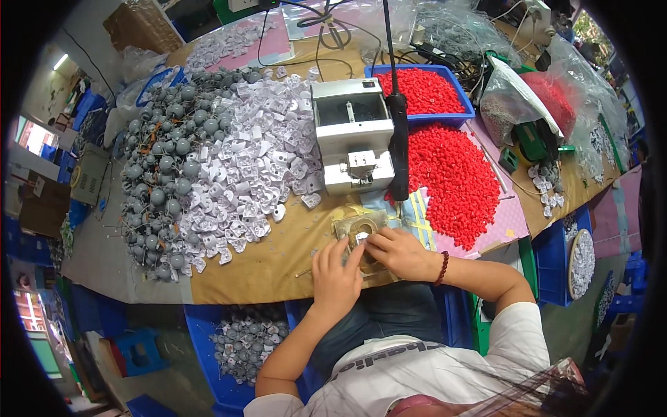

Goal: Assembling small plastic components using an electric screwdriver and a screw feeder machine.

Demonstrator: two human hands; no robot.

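Note:
A small white plastic piece (361, 237) sits in the round hollow of a worn metal fixture (345, 225) at the table's front edge. My left hand (335, 276) comes at it from the left, thumb and forefinger closed in on its near side. From the right, my right hand (408, 255) has its fingers bunched together at the same piece. My fingertips cover part of it, so its full shape is hidden. Just beyond the fixture stands a white and grey bench machine (354, 139) with a black upright (398, 146) along its right side.
Left of the machine lie heaps of white plastic parts (257, 146) and grey balls with thin pins (156, 174). Red parts (451, 187) are piled on the right, below a blue tray (467, 111) of more. A blue bin (201, 347) of grey balls stands below the front edge.

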